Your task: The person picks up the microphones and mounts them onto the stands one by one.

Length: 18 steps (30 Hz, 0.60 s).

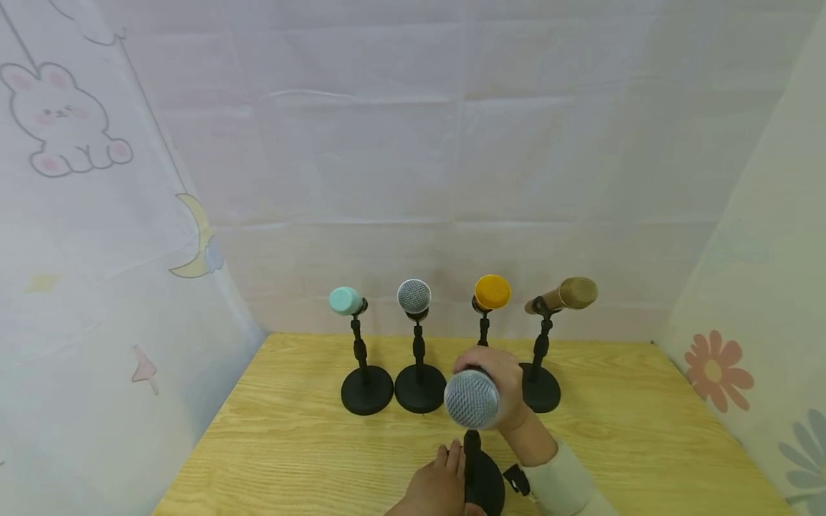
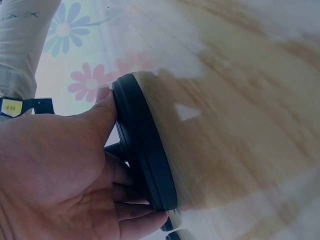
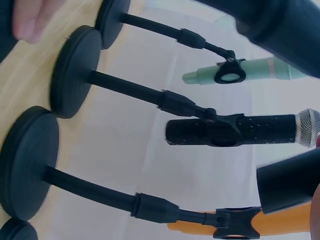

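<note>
My right hand [image 1: 500,380] grips a microphone [image 1: 472,399] with a silver mesh head, above a black stand. In the right wrist view its black handle end [image 3: 285,182] shows beside the fingers at the right edge. My left hand [image 1: 437,486] holds the round base of that microphone stand [image 1: 488,487] near the front of the table. The left wrist view shows the thumb on one side of the base [image 2: 145,145] and the fingers round the other. Whether the microphone sits in the stand's clip is hidden.
Behind, stands hold a mint microphone [image 1: 346,301], a silver-headed black one [image 1: 414,296], an orange one [image 1: 493,292] and a gold-brown one [image 1: 576,293]. The wooden table [image 1: 310,459] meets a pale cloth backdrop [image 1: 361,179]. A small black object [image 1: 517,479] is by the right sleeve.
</note>
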Tool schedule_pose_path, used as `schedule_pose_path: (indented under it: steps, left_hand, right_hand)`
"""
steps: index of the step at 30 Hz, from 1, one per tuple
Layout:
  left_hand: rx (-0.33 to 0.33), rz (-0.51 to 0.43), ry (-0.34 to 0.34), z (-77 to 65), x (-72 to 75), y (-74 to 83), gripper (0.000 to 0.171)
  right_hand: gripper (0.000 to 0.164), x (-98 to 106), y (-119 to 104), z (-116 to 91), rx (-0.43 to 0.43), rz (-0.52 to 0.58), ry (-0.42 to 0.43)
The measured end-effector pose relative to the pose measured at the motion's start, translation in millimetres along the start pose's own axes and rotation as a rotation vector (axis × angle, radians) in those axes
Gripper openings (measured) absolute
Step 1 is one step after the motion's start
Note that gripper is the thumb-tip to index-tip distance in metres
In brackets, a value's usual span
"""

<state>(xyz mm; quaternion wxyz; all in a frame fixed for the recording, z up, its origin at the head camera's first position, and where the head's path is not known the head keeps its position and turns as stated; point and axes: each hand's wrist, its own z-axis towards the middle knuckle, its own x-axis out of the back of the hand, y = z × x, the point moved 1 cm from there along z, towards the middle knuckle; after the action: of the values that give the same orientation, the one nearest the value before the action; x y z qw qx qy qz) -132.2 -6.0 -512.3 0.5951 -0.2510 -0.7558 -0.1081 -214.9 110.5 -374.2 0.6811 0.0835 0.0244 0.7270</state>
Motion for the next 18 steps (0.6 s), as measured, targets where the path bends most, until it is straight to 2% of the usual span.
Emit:
schedule_pose_path:
  steps: [7, 11, 15, 18]
  left_hand:
    - [-0.001, 0.002, 0.028, -0.3, -1.1, 0.0, 0.087]
    - [0.004, 0.001, 0.028, -1.0, -1.2, 0.0, 0.089]
    - [0.007, 0.022, 0.047, -1.4, -2.7, 1.3, 0.088]
    - [0.002, 0.042, 0.067, -1.3, -4.6, 2.4, 0.086]
  right_hand:
    - [0.047, 1.5, -8.1, -7.1, -0.141, 0.026, -0.096]
    - [0.034, 2.2, -12.2, -9.6, -0.266, 0.030, -0.136]
    - [0.022, 1.5, -13.4, -11.4, -0.358, 0.024, -0.126]
    - [0.019, 1.2, -11.5, -12.6, -0.347, 0.065, -0.094]
